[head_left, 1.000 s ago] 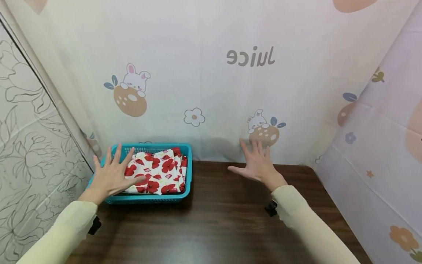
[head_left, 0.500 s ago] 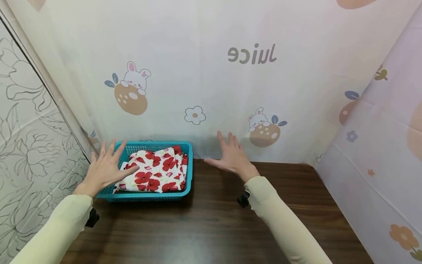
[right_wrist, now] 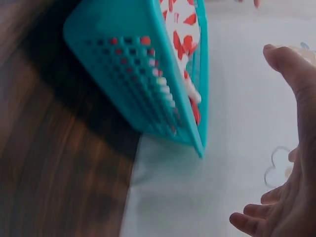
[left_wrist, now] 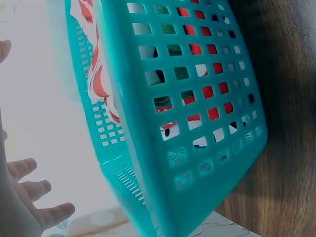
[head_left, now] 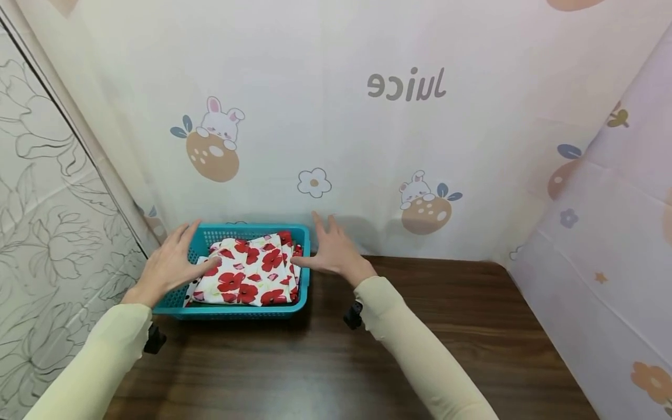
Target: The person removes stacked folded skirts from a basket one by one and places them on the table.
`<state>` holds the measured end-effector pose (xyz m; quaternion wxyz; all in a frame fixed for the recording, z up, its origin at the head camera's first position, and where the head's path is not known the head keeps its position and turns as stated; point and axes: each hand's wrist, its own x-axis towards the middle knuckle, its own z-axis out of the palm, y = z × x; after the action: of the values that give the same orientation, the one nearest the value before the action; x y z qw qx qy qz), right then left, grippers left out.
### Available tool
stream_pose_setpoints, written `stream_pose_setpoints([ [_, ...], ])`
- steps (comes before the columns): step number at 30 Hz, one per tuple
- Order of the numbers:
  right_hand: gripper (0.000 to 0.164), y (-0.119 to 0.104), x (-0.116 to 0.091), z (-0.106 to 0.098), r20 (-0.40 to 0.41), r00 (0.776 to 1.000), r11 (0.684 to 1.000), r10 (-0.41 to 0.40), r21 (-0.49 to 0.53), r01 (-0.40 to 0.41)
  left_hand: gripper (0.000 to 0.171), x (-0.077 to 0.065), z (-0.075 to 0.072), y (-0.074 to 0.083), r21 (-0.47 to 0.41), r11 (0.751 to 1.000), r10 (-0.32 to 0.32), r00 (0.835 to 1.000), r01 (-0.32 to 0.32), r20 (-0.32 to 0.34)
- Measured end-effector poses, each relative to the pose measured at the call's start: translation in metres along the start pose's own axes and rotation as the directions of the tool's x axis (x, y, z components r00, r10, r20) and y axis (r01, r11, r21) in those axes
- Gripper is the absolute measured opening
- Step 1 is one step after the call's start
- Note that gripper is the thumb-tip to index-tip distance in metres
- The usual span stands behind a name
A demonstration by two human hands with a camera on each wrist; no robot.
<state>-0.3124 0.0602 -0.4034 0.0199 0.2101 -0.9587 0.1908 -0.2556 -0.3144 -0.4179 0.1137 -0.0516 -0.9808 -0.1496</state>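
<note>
Rabbit-printed cloth backdrop [head_left: 357,134] hangs behind a dark wood-grain worktop [head_left: 378,350], where a teal basket [head_left: 231,312] of folded floral fabric [head_left: 257,274] stands at the back left, long axis running left to right. It lies between the hands: the left hand [head_left: 170,262], seemingly nearer, hovers over its left end, the right hand [head_left: 336,254] by its right. Both are empty, fingers spread, thumbs pointing inward.
</note>
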Motion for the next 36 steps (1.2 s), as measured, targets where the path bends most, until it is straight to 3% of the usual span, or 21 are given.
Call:
stream_pose_setpoints([
  [9,0.120,-0.031,0.005,0.019,0.042,0.999,0.995,-0.023,0.099,0.019,0.112,0.004,0.009,-0.004,-0.047,0.998,-0.048,0.995,0.052,0.085],
  [17,0.121,-0.047,0.005,0.033,0.097,0.995,0.988,0.002,0.154,-0.018,0.117,0.005,0.023,-0.005,-0.066,0.992,-0.098,0.981,0.111,0.167],
  [25,0.118,-0.059,0.001,0.045,0.122,0.992,0.986,0.020,0.160,-0.040,0.123,0.006,0.032,0.000,-0.098,0.979,-0.150,0.953,0.181,0.264],
  [36,0.115,-0.072,-0.002,0.054,0.157,0.986,0.987,0.050,0.143,-0.073,0.130,0.006,0.045,0.003,-0.159,0.957,-0.171,0.916,0.241,0.362],
])
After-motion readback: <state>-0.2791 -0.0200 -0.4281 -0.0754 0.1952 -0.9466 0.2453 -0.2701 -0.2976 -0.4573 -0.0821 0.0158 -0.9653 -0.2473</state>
